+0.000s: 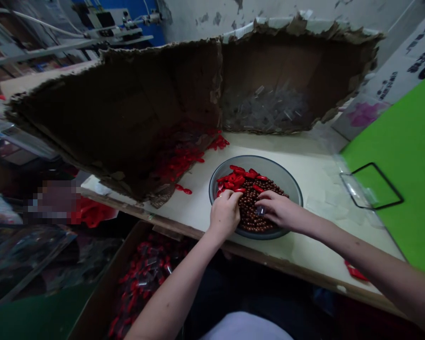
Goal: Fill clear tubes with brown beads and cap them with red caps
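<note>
Two hands at work in the bowl (285, 175).
From my far-off seat, I see the right hand (276, 210) pinching a clear piece (260, 211) in its fingertips, over brown beads (248, 210) in the bowl; the left hand (225, 212) is curled beside red pieces (235, 180) lying there too (whether it grips one, I cannot tell).

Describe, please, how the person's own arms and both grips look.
The left forearm and right forearm are slim, narrowing toward the wrists, each with a small spot. No sleeve, watch or cable is visible on them. The left grip and right grip wear no gloves. Whether a ring is worn is too small to tell.
</note>
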Available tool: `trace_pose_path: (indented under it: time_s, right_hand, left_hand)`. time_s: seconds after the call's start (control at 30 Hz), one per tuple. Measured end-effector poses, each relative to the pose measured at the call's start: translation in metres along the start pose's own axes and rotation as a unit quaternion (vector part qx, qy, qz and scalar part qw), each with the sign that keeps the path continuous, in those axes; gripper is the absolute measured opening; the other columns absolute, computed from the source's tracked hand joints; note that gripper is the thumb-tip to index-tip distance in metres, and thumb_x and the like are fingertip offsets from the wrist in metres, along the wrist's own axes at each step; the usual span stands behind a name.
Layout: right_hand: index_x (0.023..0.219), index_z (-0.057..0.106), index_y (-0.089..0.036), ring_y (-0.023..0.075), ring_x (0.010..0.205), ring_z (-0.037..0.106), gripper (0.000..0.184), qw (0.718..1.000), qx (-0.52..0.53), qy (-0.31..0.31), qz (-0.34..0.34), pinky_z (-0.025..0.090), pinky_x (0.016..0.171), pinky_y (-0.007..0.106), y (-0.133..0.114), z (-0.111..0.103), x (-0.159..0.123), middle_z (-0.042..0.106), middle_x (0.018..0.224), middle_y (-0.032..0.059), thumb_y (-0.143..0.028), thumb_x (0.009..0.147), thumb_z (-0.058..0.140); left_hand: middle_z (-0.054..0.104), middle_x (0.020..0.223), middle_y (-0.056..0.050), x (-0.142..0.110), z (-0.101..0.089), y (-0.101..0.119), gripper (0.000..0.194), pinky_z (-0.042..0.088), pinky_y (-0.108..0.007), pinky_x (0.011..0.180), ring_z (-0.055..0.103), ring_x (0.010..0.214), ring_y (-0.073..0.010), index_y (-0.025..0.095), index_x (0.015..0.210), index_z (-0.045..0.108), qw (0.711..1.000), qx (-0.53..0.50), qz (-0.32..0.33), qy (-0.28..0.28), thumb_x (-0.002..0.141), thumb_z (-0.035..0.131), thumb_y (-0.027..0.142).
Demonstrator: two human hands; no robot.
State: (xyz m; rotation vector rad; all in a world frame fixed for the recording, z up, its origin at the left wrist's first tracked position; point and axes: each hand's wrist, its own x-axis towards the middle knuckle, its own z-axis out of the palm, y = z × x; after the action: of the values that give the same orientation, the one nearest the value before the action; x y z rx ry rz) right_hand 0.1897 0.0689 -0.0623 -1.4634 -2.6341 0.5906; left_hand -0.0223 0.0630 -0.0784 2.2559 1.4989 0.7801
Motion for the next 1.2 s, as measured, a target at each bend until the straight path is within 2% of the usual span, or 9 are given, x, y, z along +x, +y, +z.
trace_pose_path:
  time_s: [0.17, 0.3, 0.5, 0.67, 0.77, 0.9, 1.0, 1.1, 1.2]
  right_hand:
    - [0.085, 0.069, -0.017, 0.0233, 0.071, 0.066, 0.023, 0.980, -0.183, -0.073, 0.026, 0.048, 0.058, 0.032, 0.001, -0.013, 0.010, 0.065, 0.089, 0.0116, -0.018, 0.091, 0.046]
    - [0.081, 0.068, -0.014, 0.0242, 0.072, 0.066, 0.025, 0.970, -0.231, -0.078, 0.018, 0.043, 0.055, 0.030, -0.005, -0.009, 0.017, 0.065, 0.087, 0.0150, -0.006, 0.086, 0.045]
    - [0.088, 0.067, -0.015, 0.0211, 0.080, 0.066, 0.019, 0.992, -0.102, -0.072, -0.013, 0.046, 0.069, 0.029, -0.008, 0.015, 0.028, 0.068, 0.091, 0.0114, -0.008, 0.084, 0.049]
    - [0.097, 0.067, -0.019, 0.0184, 0.083, 0.065, 0.017, 0.995, 0.073, -0.071, -0.021, 0.048, 0.076, 0.029, -0.001, 0.004, 0.027, 0.071, 0.092, 0.0034, -0.021, 0.085, 0.054]
    - [0.102, 0.067, -0.019, 0.0185, 0.081, 0.064, 0.026, 0.959, 0.276, -0.066, 0.000, 0.049, 0.077, 0.033, 0.002, -0.004, 0.024, 0.070, 0.092, 0.0019, -0.036, 0.083, 0.060]
    - [0.105, 0.068, -0.018, 0.0177, 0.084, 0.063, 0.035, 0.908, 0.418, -0.022, 0.029, 0.049, 0.078, 0.033, -0.001, -0.009, 0.016, 0.070, 0.102, 0.0040, -0.040, 0.078, 0.066]
    - [0.105, 0.068, -0.018, 0.0182, 0.086, 0.065, 0.037, 0.869, 0.490, 0.032, 0.062, 0.049, 0.080, 0.034, -0.007, -0.013, 0.009, 0.072, 0.101, 0.0049, -0.040, 0.076, 0.070]
    - [0.103, 0.069, -0.020, 0.0202, 0.091, 0.066, 0.036, 0.830, 0.544, 0.100, 0.068, 0.048, 0.086, 0.034, -0.015, -0.021, 0.006, 0.073, 0.100, 0.0050, -0.041, 0.074, 0.073]
    - [0.101, 0.069, -0.020, 0.0209, 0.093, 0.066, 0.034, 0.823, 0.549, 0.140, 0.048, 0.049, 0.086, 0.034, -0.022, -0.031, 0.004, 0.073, 0.101, 0.0048, -0.040, 0.073, 0.075]
  left_hand:
    - [0.065, 0.101, -0.007, 0.002, 0.000, 0.001, 0.032, 0.048, -0.031, 0.080, 0.061, 0.093, -0.0201, 0.021, 0.113, 0.063, 0.998, 0.056, 0.006, -0.033, 0.088, 0.044, 0.014]
    - [0.066, 0.099, -0.006, 0.004, -0.002, 0.004, 0.031, 0.048, -0.030, 0.079, 0.062, 0.091, -0.0198, 0.022, 0.111, 0.064, 0.994, 0.089, 0.006, -0.065, 0.088, 0.045, 0.015]
    - [0.069, 0.098, -0.005, 0.005, -0.003, 0.005, 0.032, 0.049, -0.031, 0.077, 0.063, 0.088, -0.0200, 0.024, 0.109, 0.065, 0.992, 0.087, 0.011, -0.086, 0.086, 0.045, 0.014]
    - [0.070, 0.102, -0.003, 0.004, -0.005, 0.003, 0.037, 0.049, -0.030, 0.078, 0.064, 0.089, -0.0190, 0.027, 0.111, 0.065, 0.994, 0.060, 0.002, -0.089, 0.084, 0.045, 0.009]
    - [0.067, 0.110, -0.003, 0.003, -0.005, 0.000, 0.043, 0.049, -0.029, 0.083, 0.064, 0.094, -0.0180, 0.027, 0.116, 0.063, 0.998, 0.015, -0.005, -0.065, 0.083, 0.043, 0.006]
    - [0.066, 0.114, -0.005, 0.003, -0.006, -0.003, 0.046, 0.048, -0.029, 0.091, 0.061, 0.103, -0.0169, 0.022, 0.116, 0.063, 0.993, -0.118, -0.006, -0.009, 0.082, 0.039, 0.002]
    - [0.066, 0.112, -0.008, 0.005, -0.012, 0.002, 0.042, 0.047, -0.030, 0.094, 0.062, 0.103, -0.0161, 0.019, 0.118, 0.061, 0.959, -0.282, -0.024, 0.001, 0.084, 0.041, 0.004]
    - [0.068, 0.107, -0.009, 0.010, -0.018, 0.015, 0.042, 0.049, -0.030, 0.091, 0.064, 0.099, -0.0169, 0.017, 0.123, 0.056, 0.895, -0.440, -0.047, -0.060, 0.082, 0.050, 0.009]
    - [0.068, 0.106, -0.010, 0.016, -0.022, 0.030, 0.041, 0.049, -0.030, 0.090, 0.064, 0.099, -0.0181, 0.016, 0.120, 0.057, 0.852, -0.517, -0.040, -0.072, 0.079, 0.060, 0.014]
